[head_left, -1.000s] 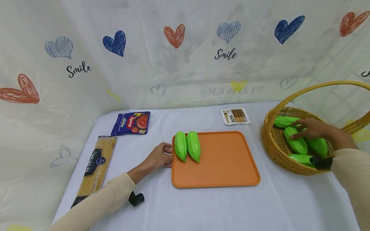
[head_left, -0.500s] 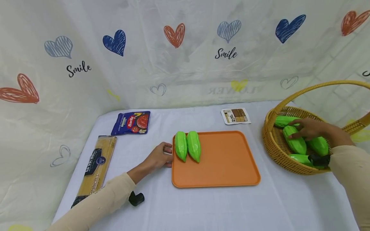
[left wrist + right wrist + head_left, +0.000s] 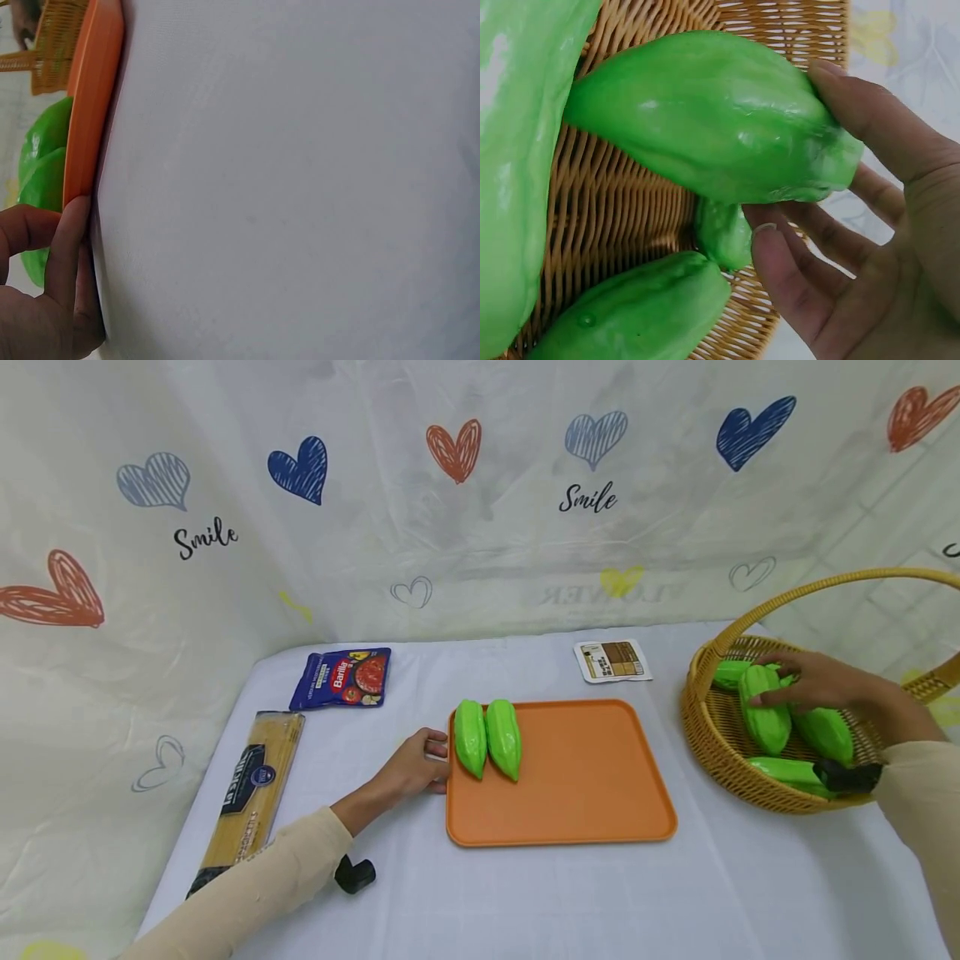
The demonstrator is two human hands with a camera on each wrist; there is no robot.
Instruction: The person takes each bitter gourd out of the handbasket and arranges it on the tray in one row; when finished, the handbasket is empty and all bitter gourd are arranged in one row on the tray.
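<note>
Where the right hand [image 3: 907, 277] works: fingers pinch a green gourd [image 3: 712, 120] within the wicker basket [image 3: 711, 767].
Left hand [image 3: 411, 767]: fingers extended to the orange tray [image 3: 585, 777]; contact confirmed by left wrist view only.
Barilla pouch [image 3: 341, 678]: tabletop [image 3: 525, 893], head view only.

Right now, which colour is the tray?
Orange; the tray shows best in the head view.

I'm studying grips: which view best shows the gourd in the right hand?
The right wrist view: the gourd is large and nearly all visible in the right hand. The head view shows it smaller, partly hidden by that hand; in the left wrist view it isn't discernible.
</note>
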